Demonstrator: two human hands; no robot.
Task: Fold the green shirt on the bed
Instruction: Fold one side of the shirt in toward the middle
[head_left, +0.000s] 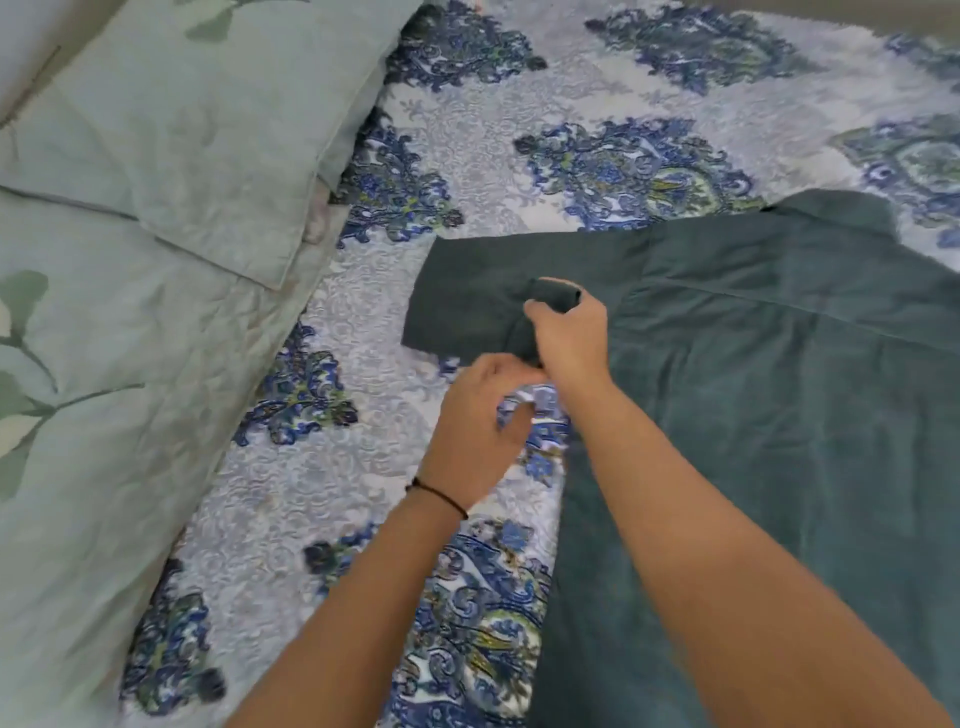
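Both hands are at the outstretched sleeve (467, 296) of the green shirt (779, 405), which lies spread flat on the bed (457, 156), apart from the pillows (182, 135). The right hand (571, 338) has its fingers curled round a bunch of cloth where sleeve meets body. The left hand (475, 415) sits just below with fingers curled at the sleeve's lower edge — whether they pinch cloth I cannot tell. This looks like the first sleeve fold; next the sleeve needs carrying across onto the body and laying smooth.

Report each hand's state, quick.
Left hand: curled at the green shirt edge, blurred; cannot tell if it holds anything.
Right hand: closed, holding bunched shirt fabric.
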